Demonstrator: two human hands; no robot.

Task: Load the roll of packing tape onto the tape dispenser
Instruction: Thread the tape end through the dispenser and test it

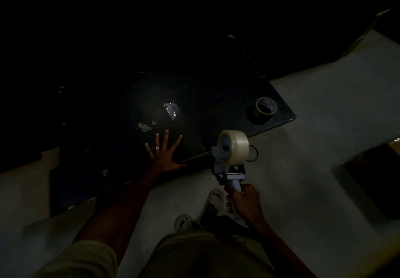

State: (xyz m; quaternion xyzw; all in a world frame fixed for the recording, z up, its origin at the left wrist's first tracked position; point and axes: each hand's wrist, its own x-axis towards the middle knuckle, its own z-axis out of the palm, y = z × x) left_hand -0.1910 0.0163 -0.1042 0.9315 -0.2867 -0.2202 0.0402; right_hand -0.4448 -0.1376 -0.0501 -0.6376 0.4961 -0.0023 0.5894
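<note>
The scene is very dim. A roll of clear packing tape [234,143] sits on the spindle of a grey hand-held tape dispenser [227,167]. My right hand [243,200] is closed around the dispenser's handle, holding it just off the near edge of a dark surface [216,95]. My left hand [163,153] lies flat on that surface with fingers spread, to the left of the dispenser. A strip of clear tape [172,111] runs along the surface beyond my left hand.
A second, brownish tape roll [266,107] lies flat near the right corner of the dark surface. The pale floor [313,147] spreads to the right, with a cardboard box [372,176] at the right edge. My feet in light sandals [214,197] stand below.
</note>
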